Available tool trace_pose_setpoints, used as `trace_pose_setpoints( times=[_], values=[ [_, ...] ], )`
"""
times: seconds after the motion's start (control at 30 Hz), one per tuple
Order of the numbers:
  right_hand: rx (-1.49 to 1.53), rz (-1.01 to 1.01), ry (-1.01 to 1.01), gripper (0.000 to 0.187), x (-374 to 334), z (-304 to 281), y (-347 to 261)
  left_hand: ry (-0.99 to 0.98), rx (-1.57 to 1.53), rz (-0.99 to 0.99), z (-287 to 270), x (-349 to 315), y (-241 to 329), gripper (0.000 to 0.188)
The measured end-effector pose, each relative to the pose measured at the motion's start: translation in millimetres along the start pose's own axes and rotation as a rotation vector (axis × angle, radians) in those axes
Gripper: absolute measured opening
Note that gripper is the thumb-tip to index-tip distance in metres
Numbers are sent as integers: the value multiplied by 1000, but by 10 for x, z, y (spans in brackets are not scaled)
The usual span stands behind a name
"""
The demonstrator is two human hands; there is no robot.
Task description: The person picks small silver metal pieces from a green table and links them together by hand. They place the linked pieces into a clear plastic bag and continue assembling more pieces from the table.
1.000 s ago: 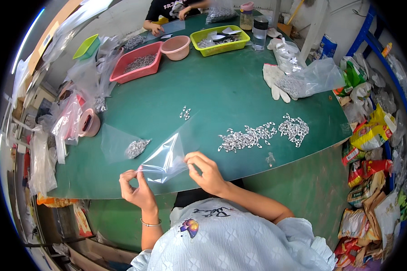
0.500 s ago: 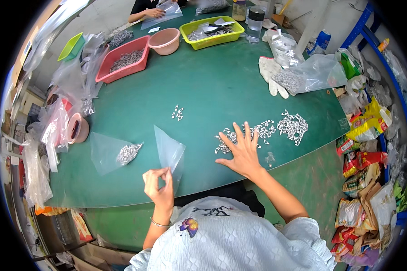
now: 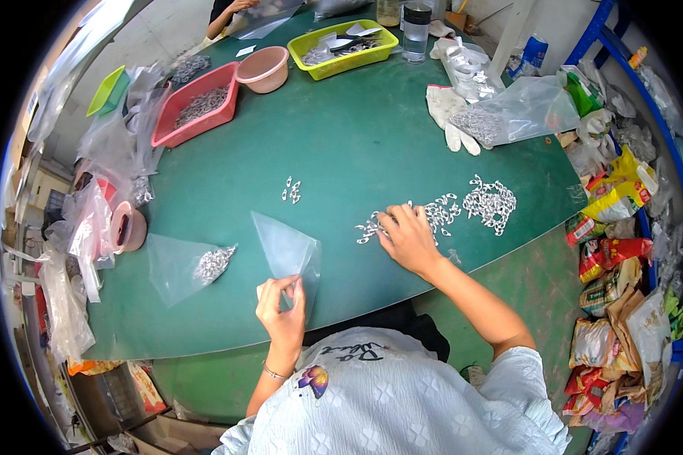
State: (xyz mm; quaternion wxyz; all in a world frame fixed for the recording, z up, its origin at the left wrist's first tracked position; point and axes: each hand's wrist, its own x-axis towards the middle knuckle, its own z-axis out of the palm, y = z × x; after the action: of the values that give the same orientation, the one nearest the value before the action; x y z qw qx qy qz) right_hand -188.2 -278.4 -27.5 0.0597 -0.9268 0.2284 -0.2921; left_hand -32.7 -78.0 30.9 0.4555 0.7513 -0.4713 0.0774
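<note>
My left hand point(image 3: 282, 307) pinches the edge of a clear plastic bag point(image 3: 284, 246) between thumb and fingers, holding it just above the table's front edge. With fingers curled and drawn together, my right hand point(image 3: 408, 241) presses down on a spread of small silver metal clasps point(image 3: 442, 212); its palm and fingertips hide some of them. To its right lies a separate pile of the same clasps point(image 3: 490, 203). A few loose clasps point(image 3: 291, 190) sit beyond the bag. Left of it, another clear bag point(image 3: 176, 265) lies flat with a clump of clasps in one corner.
On the green table point(image 3: 341, 136) stand a red tray of metal pieces point(image 3: 197, 110), a pink bowl point(image 3: 264, 72), a yellow-green basket point(image 3: 343, 51) and a water bottle point(image 3: 416, 34). White gloves point(image 3: 449, 114) and a filled bag point(image 3: 516, 117) lie at right. A co-worker's hand point(image 3: 241, 6) is across the table.
My right hand has gone from spread fingers to curled ones over the clasps. My left hand and its bag have shifted slightly right. The co-worker's hand has moved toward the far edge.
</note>
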Motion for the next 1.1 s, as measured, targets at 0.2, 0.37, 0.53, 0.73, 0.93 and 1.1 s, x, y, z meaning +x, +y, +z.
trace_pose_setpoints(
  times=[0.2,0.37,0.53,0.73,0.93,1.1],
  values=[
    [6,-30,22,16,-14,28,92,-47,-40,8,46,73,72,17],
    [-30,-30,18,11,39,42,128,-36,-53,6,32,110,85,20],
    [-89,-71,14,12,54,20,131,-48,-80,21,22,151,90,20],
    [216,134,74,14,76,-31,139,-61,-90,27,-28,205,126,21],
    [423,391,232,9,235,-4,234,-74,-136,-3,13,223,73,19],
    [576,733,275,12,288,125,642,-73,-190,11,104,324,126,19]
  ],
)
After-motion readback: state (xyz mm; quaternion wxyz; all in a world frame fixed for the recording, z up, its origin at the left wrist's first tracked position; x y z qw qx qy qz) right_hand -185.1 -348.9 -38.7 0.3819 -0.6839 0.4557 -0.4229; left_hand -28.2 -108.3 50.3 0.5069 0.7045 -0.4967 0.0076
